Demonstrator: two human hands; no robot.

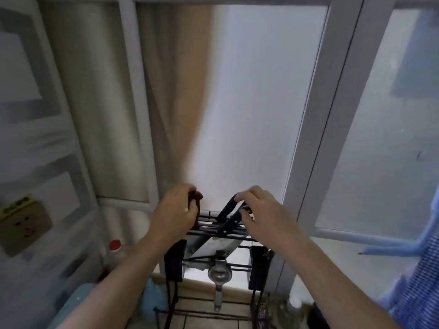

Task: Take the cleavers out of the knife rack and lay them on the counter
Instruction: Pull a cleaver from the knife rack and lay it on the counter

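Observation:
A black wire knife rack (240, 235) stands against the window at the bottom centre. My left hand (175, 210) is closed around a dark brown cleaver handle (196, 197) that sticks up from the rack's left side. My right hand (259, 210) curls its fingers over a black cleaver handle (226, 207) leaning out of the rack's top; a second black handle (234, 220) lies just beneath it. The pale blades (204, 245) slant down inside the rack, partly hidden by bars and my hands.
A metal strainer (219, 275) hangs on the rack's front. A red-capped bottle (115, 248) stands to the left, below a wall socket (22, 222). Blue striped cloth (418, 281) hangs at the right. The window frame (316, 129) and a curtain (175, 91) rise behind the rack.

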